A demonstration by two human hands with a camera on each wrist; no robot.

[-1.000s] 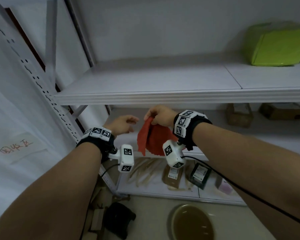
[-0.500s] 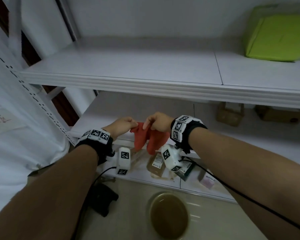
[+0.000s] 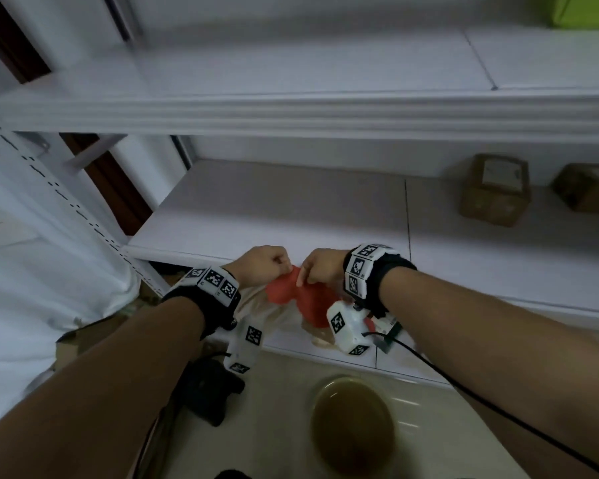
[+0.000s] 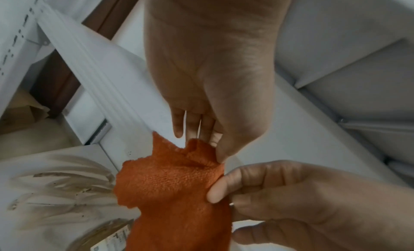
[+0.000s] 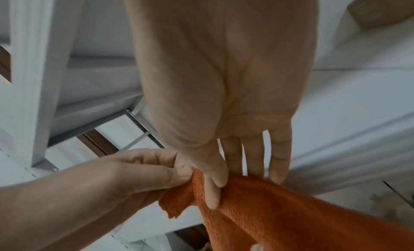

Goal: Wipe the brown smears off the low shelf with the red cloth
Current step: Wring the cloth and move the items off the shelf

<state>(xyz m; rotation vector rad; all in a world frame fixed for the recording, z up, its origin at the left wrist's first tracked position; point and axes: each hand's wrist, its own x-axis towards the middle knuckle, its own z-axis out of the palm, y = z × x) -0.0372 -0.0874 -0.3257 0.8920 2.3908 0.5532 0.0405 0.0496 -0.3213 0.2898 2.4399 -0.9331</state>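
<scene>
The red cloth (image 3: pixel 303 300) hangs bunched between both hands, in front of the middle shelf's edge and above the low shelf (image 3: pixel 291 342). My left hand (image 3: pixel 284 268) pinches its top corner between thumb and fingers, as the left wrist view shows (image 4: pixel 215 148). Right beside it, my right hand (image 3: pixel 303 276) pinches the same upper edge with thumb and forefinger (image 5: pixel 212 192). Most of the cloth (image 4: pixel 172 192) droops below the hands. Brown smears (image 4: pixel 60 187) streak the low shelf's left part (image 3: pixel 274 316), partly hidden by the cloth and the wrist cameras.
The middle shelf (image 3: pixel 291 209) juts out just behind the hands, with two cardboard boxes (image 3: pixel 495 191) at its right. A bowl of brown liquid (image 3: pixel 353 426) and a black object (image 3: pixel 208 392) sit on the floor. Small packages lie on the low shelf under my right wrist.
My left hand closed in and took hold of the cloth's corner beside the right hand. Both hands now sit lower against the shelves, and the cloth is more bunched.
</scene>
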